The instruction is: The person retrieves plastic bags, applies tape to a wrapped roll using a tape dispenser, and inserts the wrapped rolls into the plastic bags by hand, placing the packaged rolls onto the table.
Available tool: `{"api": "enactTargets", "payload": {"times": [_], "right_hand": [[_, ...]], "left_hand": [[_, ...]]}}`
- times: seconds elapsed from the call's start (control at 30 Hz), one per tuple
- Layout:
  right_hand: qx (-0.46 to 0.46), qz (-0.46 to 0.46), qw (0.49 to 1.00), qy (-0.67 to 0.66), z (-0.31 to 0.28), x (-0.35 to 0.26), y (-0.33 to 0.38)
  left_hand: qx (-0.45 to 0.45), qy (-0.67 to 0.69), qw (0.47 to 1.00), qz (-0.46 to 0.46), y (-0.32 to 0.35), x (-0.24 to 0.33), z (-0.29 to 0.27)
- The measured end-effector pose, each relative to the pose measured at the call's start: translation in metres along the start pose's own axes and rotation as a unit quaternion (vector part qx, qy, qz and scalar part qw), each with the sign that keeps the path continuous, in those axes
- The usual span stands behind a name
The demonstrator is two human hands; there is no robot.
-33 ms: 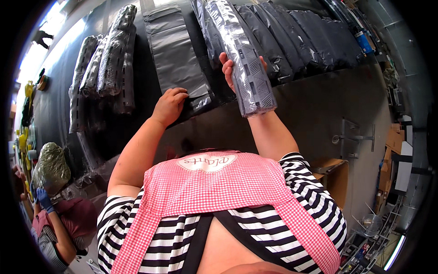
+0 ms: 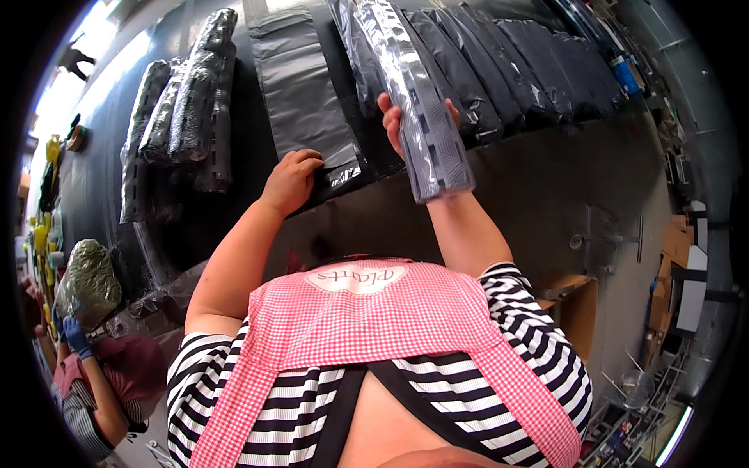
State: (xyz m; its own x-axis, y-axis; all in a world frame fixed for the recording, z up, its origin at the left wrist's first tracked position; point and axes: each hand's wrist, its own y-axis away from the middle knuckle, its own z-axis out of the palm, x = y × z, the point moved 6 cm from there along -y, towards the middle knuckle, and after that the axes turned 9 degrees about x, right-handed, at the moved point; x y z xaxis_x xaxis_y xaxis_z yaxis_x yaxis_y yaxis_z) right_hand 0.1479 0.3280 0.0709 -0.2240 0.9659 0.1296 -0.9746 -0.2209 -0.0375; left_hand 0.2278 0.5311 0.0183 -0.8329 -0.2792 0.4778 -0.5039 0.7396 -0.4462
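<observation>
My right hand (image 2: 392, 125) is wrapped from beneath around a plastic-wrapped patterned roll (image 2: 427, 129), with its fingertips showing along both sides. The roll is grey with dark blocks, shiny, and tilted with its near end toward me. A flat dark grey plastic bag (image 2: 300, 86) lies lengthwise on the table to its left. My left hand (image 2: 292, 181) is closed at the near end of this bag, with its fingers curled onto the edge; the fingertips are partly hidden.
Several wrapped rolls (image 2: 199, 101) are stacked on the left of the dark table (image 2: 94, 175). Dark bagged packages (image 2: 538, 70) lie in a row to the right. A co-worker's blue-gloved hand (image 2: 76, 337) is by a greenish plastic-wrapped bundle (image 2: 87, 285). An open cardboard box (image 2: 573, 312) stands at my right.
The patterned roll has turned slightly in my right hand, and its surface is now a little blurred. My left hand stays at the bag's near end.
</observation>
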Motion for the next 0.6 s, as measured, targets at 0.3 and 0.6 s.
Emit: {"api": "enactTargets", "payload": {"times": [0.3, 0.6], "right_hand": [[0.093, -0.259, 0.67, 0.69, -0.024, 0.006, 0.11], [0.059, -0.302, 0.328, 0.893, -0.037, 0.027, 0.194]], "left_hand": [[0.046, 0.014, 0.994, -0.093, 0.019, -0.006, 0.008], [0.081, 0.021, 0.988, -0.128, 0.019, -0.006, 0.013]]}}
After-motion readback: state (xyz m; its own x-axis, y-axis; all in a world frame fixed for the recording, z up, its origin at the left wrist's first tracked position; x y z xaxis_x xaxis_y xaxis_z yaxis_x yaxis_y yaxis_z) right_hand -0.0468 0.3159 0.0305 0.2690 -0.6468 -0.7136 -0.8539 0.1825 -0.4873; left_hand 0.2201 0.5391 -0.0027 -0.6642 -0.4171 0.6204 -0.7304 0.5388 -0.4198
